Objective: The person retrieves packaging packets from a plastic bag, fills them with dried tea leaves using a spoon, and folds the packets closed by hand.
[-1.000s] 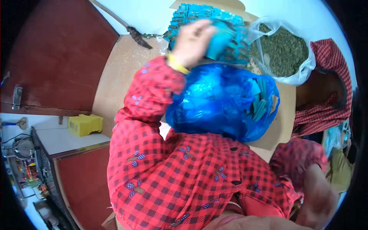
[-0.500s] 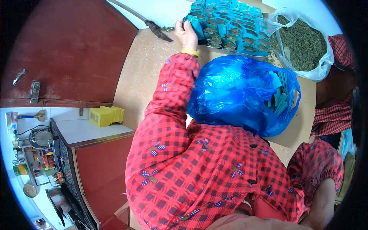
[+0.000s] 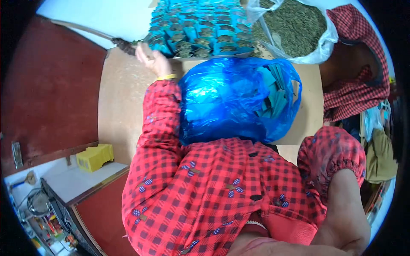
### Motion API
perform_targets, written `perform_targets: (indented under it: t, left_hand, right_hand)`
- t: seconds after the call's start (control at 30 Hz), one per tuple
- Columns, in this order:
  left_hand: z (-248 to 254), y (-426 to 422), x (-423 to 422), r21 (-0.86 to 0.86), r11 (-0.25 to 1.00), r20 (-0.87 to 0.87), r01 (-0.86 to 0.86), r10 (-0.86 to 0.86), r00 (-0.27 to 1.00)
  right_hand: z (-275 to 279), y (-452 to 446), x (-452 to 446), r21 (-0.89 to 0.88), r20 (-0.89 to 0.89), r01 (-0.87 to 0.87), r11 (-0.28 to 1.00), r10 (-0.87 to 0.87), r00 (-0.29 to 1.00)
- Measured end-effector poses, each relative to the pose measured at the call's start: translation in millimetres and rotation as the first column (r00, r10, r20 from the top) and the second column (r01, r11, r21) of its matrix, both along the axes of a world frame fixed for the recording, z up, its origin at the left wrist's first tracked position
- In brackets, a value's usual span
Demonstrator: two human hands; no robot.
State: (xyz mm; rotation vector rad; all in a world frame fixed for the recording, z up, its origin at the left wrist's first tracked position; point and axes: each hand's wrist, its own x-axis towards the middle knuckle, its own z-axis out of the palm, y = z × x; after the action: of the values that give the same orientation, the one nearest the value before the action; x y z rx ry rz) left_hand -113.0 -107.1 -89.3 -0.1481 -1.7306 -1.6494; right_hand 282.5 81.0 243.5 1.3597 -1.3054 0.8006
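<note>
Upper left, my left hand (image 3: pixel 153 64), with a yellow band at the wrist, is beside the front left corner of rows of turquoise packets (image 3: pixel 205 32). Its fingers look apart, and nothing shows between them. The packets stand close together, open at the top with dark dried leaf in them. Below lies a shiny blue plastic bag (image 3: pixel 218 102), its mouth to the right, holding flat green-blue packets (image 3: pixel 273 94). On the right, my right wrist (image 3: pixel 348 200) comes out of a red checked sleeve and bends toward my chin at the bottom edge; the fingers are hidden.
A clear bag of dried green leaf (image 3: pixel 294 27) sits at the upper right, beside another person's checked sleeve (image 3: pixel 358 100). A dark brush-like head (image 3: pixel 124 45) on a long stick rests at the upper left. A yellow block (image 3: pixel 95 157) stands on a white-topped cabinet (image 3: pixel 85 181).
My left hand has moved from over the packets to their left corner; the turquoise packet it held half a second ago no longer shows in its fingers. The camera view has shifted.
</note>
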Motion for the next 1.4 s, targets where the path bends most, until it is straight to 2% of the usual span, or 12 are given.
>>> perform_targets:
  t: [0.17, 0.27, 0.37, 0.47, 0.63, 0.8, 0.97, 1.1, 1.17, 1.23, 1.27, 1.4]
  left_hand:
    - [58, 19, 32, 0.314, 0.947, -0.128, 0.060, -0.020, 0.992]
    - [112, 41, 77, 0.122, 0.918, -0.124, 0.377, -0.363, 0.924]
    - [150, 87, 122, -0.191, 0.586, 0.119, 0.788, -0.783, 0.611]
    - [136, 142, 157, -0.505, 0.126, 0.238, 0.854, -0.930, 0.278]
    - [115, 213, 197, -0.726, -0.361, 0.615, 0.585, -0.721, 0.318]
    - [92, 242, 205, -0.759, -0.464, 0.648, 0.457, -0.601, 0.467]
    - [77, 236, 184, -0.639, -0.415, 0.728, 0.648, -0.597, 0.337]
    - [72, 232, 165, -0.472, -0.458, 0.780, 0.753, -0.615, 0.115]
    - [80, 231, 164, -0.400, -0.517, 0.810, 0.757, -0.586, 0.029]
    - [84, 231, 162, -0.430, -0.531, 0.808, 0.730, -0.588, 0.048]
    - [78, 229, 160, -0.408, -0.524, 0.790, 0.747, -0.613, 0.002]
    - [84, 229, 156, -0.260, -0.439, 0.818, 0.860, -0.573, -0.045]
  right_hand:
    - [2, -2, 3, -0.021, -0.022, 0.060, 0.998, -0.060, 0.998]
    - [8, -22, 22, -0.511, 0.096, -0.719, 0.471, 0.863, 0.497]
    - [3, -22, 27, -0.476, 0.066, -0.646, 0.597, 0.757, 0.650]
    - [-1, -18, 29, -0.392, 0.018, -0.496, 0.775, 0.545, 0.838]
    - [-4, -1, 35, -0.271, -0.080, -0.119, 0.955, 0.101, 0.992]
    - [-9, 21, 36, -0.224, -0.233, 0.259, 0.939, -0.310, 0.922]
    - [-18, 47, 52, -0.246, -0.350, 0.542, 0.804, -0.595, 0.723]
    - [-74, 90, 149, 0.132, -0.252, 0.656, 0.744, -0.614, 0.748]
    - [-109, 94, 51, 0.081, 0.472, 0.738, 0.670, -0.678, 0.564]
    - [-134, 116, -31, 0.080, 0.938, 0.813, 0.577, -0.319, 0.134]
    - [-161, 132, -21, 0.099, 0.994, 0.839, 0.535, -0.018, -0.105]
    - [-273, 168, -69, 0.373, 0.910, 0.747, 0.551, -0.374, -0.179]
